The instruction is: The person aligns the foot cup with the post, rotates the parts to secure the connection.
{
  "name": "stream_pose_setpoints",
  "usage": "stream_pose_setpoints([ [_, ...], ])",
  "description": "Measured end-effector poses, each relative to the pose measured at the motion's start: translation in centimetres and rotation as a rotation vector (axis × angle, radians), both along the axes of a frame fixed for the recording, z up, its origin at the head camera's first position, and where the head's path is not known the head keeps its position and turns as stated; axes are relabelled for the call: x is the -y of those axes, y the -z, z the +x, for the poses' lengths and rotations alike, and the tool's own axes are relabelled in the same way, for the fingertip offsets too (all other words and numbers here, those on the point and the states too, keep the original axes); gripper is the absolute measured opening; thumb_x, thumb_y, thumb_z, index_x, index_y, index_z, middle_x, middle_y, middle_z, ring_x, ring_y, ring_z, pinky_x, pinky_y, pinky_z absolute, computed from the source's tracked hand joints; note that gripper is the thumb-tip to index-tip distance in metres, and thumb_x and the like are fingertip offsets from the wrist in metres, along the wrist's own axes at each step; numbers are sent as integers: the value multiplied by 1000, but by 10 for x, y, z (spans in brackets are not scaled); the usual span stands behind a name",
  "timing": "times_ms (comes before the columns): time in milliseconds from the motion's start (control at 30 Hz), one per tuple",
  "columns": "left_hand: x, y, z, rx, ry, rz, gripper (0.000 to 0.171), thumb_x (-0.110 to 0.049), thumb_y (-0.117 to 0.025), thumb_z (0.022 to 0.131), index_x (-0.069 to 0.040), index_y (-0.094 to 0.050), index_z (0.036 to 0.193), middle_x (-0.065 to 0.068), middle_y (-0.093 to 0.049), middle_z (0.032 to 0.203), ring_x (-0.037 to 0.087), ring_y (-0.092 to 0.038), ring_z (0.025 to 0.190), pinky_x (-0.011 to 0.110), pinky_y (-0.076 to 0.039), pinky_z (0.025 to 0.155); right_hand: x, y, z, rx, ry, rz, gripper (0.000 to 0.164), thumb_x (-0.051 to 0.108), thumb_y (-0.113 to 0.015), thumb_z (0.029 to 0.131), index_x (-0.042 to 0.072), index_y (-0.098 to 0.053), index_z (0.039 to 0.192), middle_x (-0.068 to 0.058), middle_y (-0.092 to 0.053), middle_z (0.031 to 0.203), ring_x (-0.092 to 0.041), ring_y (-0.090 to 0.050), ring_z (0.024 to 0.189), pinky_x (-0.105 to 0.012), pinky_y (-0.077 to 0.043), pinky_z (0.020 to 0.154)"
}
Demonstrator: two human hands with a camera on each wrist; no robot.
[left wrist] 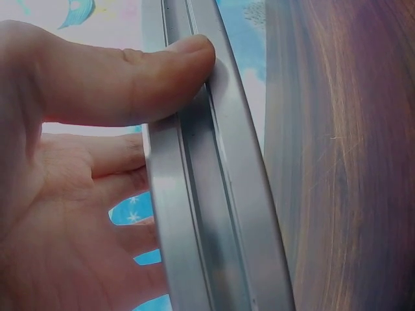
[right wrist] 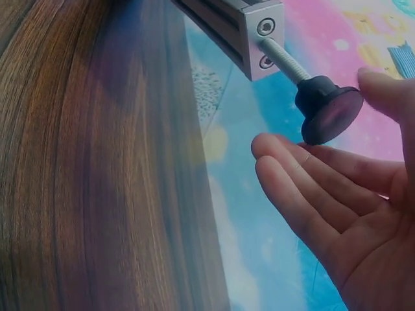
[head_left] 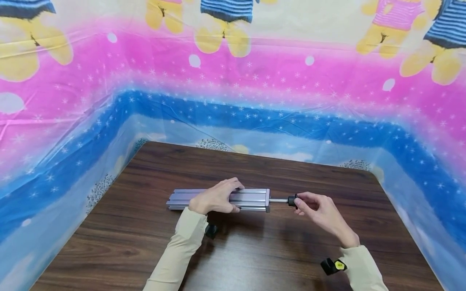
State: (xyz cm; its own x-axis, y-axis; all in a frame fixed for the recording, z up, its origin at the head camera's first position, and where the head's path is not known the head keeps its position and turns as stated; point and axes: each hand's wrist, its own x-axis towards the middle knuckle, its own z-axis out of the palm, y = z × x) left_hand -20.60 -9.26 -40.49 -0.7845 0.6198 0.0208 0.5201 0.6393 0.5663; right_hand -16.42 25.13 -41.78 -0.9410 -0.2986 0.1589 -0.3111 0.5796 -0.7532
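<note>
My left hand [head_left: 218, 197] grips a silver aluminium profile [head_left: 251, 197] near its middle. In the left wrist view the thumb [left wrist: 162, 84] presses along a groove of the profile, and the other fingers reach behind it. A plate with screws [right wrist: 266, 48] closes the profile's right end. Out of that plate sticks a threaded rod [head_left: 278, 200] carrying a black levelling foot [right wrist: 331, 110]. My right hand [head_left: 322, 210] pinches the foot's round base at its rim between thumb and fingers. The rod lies in line with the profile.
A dark wood-grain table [head_left: 109, 234] lies under both hands. Behind it and at its sides hangs a colourful printed cloth [head_left: 255, 89]. Black wrist mounts [head_left: 329, 266] sit at both sleeves.
</note>
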Motion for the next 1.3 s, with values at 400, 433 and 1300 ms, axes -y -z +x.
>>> stream_pose_setpoints([
  [400,-1,0,0,2,-2,-11,54,-17,-78,85,-8,-59,134,5,-56,126,21,-50,106,40,-44,94,-1,-1,1,-143,-109,-75,49,12,-78,89,19,-63,135,-6,-73,115,-13,-72,103,-25,-57,87],
  [433,-1,0,0,1,-1,-10,54,-17,-78,85,-8,-59,134,5,-56,126,21,-50,106,40,-44,94,-1,-1,1,-140,-106,-76,47,13,-78,90,18,-64,134,-6,-74,115,-13,-72,101,-26,-57,86],
  [1300,0,0,0,25,8,-3,54,-17,-77,86,-8,-58,136,6,-56,127,21,-50,104,41,-44,93,-1,2,0,-18,17,10,36,34,-60,103,6,-69,124,-5,-77,95,-10,-74,82,-28,-59,74],
])
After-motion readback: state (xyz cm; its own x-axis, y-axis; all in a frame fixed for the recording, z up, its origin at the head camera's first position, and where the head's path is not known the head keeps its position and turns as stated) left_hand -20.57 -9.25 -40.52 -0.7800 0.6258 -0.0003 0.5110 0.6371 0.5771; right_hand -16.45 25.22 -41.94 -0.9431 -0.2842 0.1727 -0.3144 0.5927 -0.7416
